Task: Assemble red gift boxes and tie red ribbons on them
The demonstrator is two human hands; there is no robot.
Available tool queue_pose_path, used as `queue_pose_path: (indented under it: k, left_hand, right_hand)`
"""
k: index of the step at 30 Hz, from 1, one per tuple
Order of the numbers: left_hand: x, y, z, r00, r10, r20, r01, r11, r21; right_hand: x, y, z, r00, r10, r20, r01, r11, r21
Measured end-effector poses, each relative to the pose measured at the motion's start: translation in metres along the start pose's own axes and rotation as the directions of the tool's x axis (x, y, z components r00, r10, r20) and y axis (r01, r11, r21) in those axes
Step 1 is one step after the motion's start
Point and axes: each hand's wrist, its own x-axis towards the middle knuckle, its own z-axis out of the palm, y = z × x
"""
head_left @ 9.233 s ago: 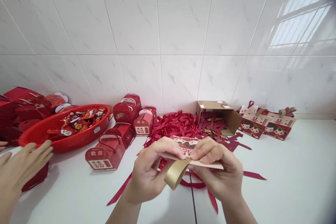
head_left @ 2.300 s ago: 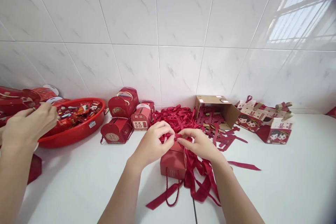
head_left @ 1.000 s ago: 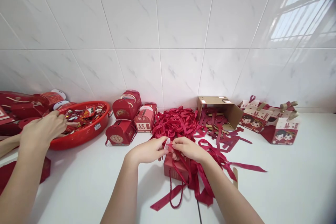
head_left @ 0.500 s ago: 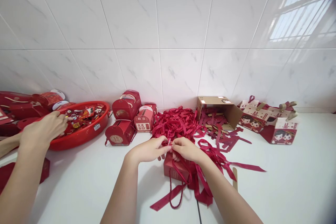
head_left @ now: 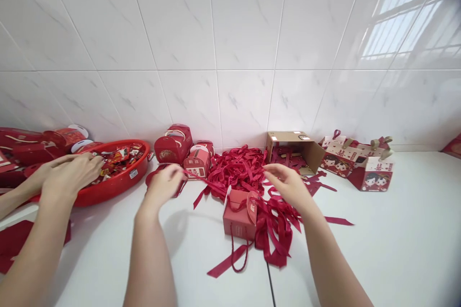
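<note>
A small red gift box (head_left: 236,223) stands on the white table in front of me, with a twisted cord handle hanging down its near side. My left hand (head_left: 165,182) is up to the left of it, fingers pinched on a red ribbon (head_left: 201,178) that runs taut down toward the top of the box. My right hand (head_left: 286,184) is above and right of the box, fingers apart at the edge of the ribbon pile (head_left: 237,165); nothing shows in it. More loose ribbons (head_left: 275,230) lie against the box's right side.
Finished-looking red boxes (head_left: 173,144) stand by the wall. A co-worker's hands (head_left: 72,172) are at a red basin (head_left: 118,192) of wrapped sweets. An open cardboard box (head_left: 313,153) holds dark red strips. Printed boxes (head_left: 376,177) stand at right.
My hands were together over the box top and have parted. The left moved out left drawing a ribbon; the right moved up and right. The box top is now uncovered.
</note>
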Motion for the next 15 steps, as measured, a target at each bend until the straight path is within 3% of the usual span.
queue_pose_path:
  k: [2, 4, 6, 8, 11, 13, 15]
  left_hand:
    - [0.002, -0.017, -0.022, 0.938, -0.112, -0.328, 0.107, 0.994, -0.032]
    - [0.001, -0.021, -0.027, 0.875, -0.129, -0.466, 0.112, 0.992, -0.065]
    - [-0.003, -0.013, -0.011, 0.909, -0.04, -0.415, 0.001, 0.996, -0.094]
    - [-0.01, 0.001, 0.023, 0.968, 0.154, -0.2, -0.19, 0.967, -0.17]
    - [-0.025, 0.018, 0.085, 0.946, 0.322, 0.026, -0.305, 0.915, -0.264]
    - [-0.035, 0.019, 0.117, 0.932, 0.354, 0.085, -0.313, 0.899, -0.306]
    - [-0.045, 0.015, 0.134, 0.936, 0.336, 0.101, -0.287, 0.899, -0.332]
  right_hand:
    - [-0.01, 0.002, -0.019, 0.998, 0.018, -0.056, -0.02, 0.999, -0.031]
    - [-0.02, 0.007, -0.025, 0.999, 0.052, -0.017, -0.054, 0.989, -0.141]
    - [-0.027, 0.015, -0.019, 0.991, 0.102, 0.088, -0.074, 0.959, -0.272]
    - [-0.032, 0.023, -0.005, 0.971, 0.154, 0.184, -0.085, 0.937, -0.339]
    - [-0.034, 0.032, 0.017, 0.953, 0.191, 0.234, -0.103, 0.934, -0.343]
    - [-0.034, 0.037, 0.026, 0.95, 0.185, 0.251, -0.094, 0.938, -0.334]
    - [-0.036, 0.041, 0.029, 0.947, 0.163, 0.275, -0.074, 0.949, -0.306]
